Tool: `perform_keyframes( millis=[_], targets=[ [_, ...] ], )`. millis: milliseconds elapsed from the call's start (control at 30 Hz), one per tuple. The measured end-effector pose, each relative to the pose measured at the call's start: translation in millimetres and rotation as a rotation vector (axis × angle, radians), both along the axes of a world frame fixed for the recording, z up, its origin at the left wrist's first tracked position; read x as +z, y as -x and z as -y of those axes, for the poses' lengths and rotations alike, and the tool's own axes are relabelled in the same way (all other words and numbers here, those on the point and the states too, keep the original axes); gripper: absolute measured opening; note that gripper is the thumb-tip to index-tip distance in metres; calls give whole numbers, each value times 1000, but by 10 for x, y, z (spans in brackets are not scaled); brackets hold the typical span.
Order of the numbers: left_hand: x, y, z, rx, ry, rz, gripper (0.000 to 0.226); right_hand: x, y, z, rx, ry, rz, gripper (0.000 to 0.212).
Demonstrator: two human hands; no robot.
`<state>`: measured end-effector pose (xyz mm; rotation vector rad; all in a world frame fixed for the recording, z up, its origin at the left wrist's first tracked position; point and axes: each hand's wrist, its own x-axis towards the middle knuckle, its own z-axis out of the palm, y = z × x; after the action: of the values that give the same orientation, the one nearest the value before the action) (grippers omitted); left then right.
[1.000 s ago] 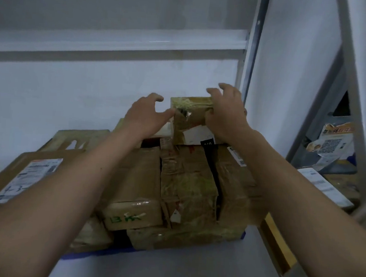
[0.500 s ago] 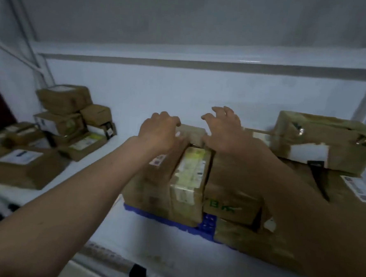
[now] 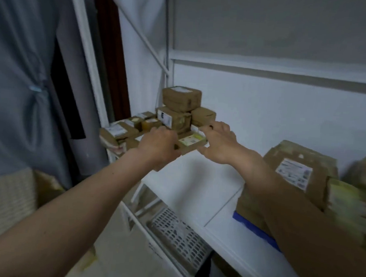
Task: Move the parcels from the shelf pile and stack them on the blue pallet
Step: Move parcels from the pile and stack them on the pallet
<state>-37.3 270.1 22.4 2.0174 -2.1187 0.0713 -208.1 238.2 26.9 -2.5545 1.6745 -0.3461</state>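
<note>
Both bare arms reach forward over the white shelf [image 3: 196, 182] toward the pile of brown parcels [image 3: 175, 114] stacked in its far left corner. The left hand [image 3: 159, 142] is curled, fingers bent down over the near left end of a flat parcel with a yellow-green label [image 3: 191, 140]. The right hand [image 3: 217, 140] is spread, its fingers lying against the right side of that same flat parcel, thumb low near the shelf surface. The two hands stand apart with the flat parcel between them; whether they actually clamp it or only touch it cannot be told, as the frame is blurred.

Behind the flat parcel the pile rises: a taped box with a white label [image 3: 172, 119] sits under a top box [image 3: 181, 97], with a smaller carton [image 3: 202, 116] just to the right. Lower, flatter parcels spread to the left of the pile, toward the shelf's edge [image 3: 119, 132].

At the near right, the blue pallet [image 3: 256, 228] shows as a strip of blue edge under a stack of brown parcels, one of which has a large white shipping label [image 3: 293, 173]; the right forearm crosses in front of them. A bare stretch of white shelf separates the pallet from the pile.

Below the shelf's front edge lies a white perforated crate [image 3: 178, 234]. A grey-blue curtain [image 3: 27, 75] hangs at the far left.
</note>
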Motion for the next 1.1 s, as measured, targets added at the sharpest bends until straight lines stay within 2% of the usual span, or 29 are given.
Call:
perform_keyframes(
  millis=[133,333,667,800,867,1000,1100],
  targets=[
    [-158,-775,-79,60,-35,-10,49,-173,-788,78,41,-29,9,60],
    [-431,-1571,-67,83,-90,-32,44,-501,-1563,151,57,-133,-39,66],
    [-809,-2031,548,90,-168,-91,47,-926,-1907,727,-36,-205,-73,64],
    [-944,-2130,994,90,-201,-175,53,-1134,-1984,1114,-84,-267,-72,68],
    [-1010,-2189,1285,91,-228,-211,59,-1236,-1998,1329,-127,-310,-16,66],
    [-1115,-2270,1885,114,-283,-150,83,-1409,-2009,1728,-246,-378,176,63],
    [-1174,-2289,2240,153,-312,-220,86,-1500,-2036,1990,-301,-421,244,60]
  ],
)
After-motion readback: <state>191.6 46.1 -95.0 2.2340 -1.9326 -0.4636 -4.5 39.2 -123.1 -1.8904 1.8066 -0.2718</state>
